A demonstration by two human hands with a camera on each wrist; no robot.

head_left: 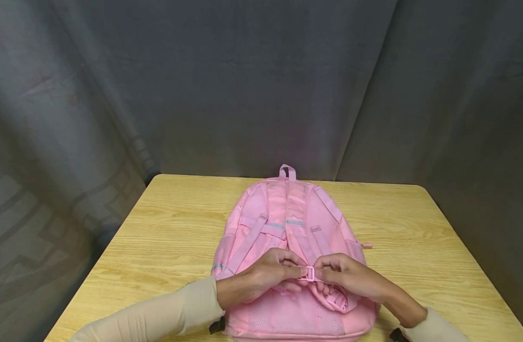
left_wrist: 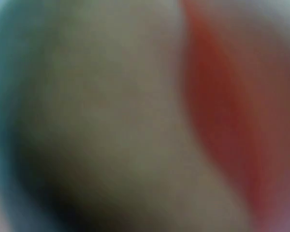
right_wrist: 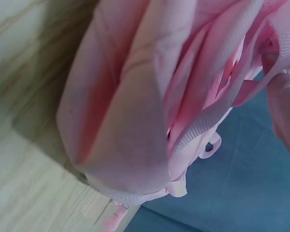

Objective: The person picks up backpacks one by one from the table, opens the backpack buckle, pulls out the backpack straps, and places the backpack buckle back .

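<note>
A pink backpack (head_left: 291, 313) lies on the table with its shoulder straps facing up and its top loop pointing away. Over its lower middle, a pink plastic buckle (head_left: 310, 274) sits between my two hands. My left hand (head_left: 271, 270) pinches the buckle's left side between thumb and fingers. From the other side, my right hand (head_left: 351, 275) pinches its right end, where a strap hangs in a loop below the fingers. The right wrist view shows the bag's side, webbing (right_wrist: 217, 111) and part of my right hand (right_wrist: 286, 106). The left wrist view is a close blur.
The wooden table (head_left: 171, 228) extends to both sides of the bag. Behind it hangs a dark grey curtain (head_left: 244, 85), which also runs down the left and right. A zipper pull (head_left: 366, 245) sticks out from the bag's right side.
</note>
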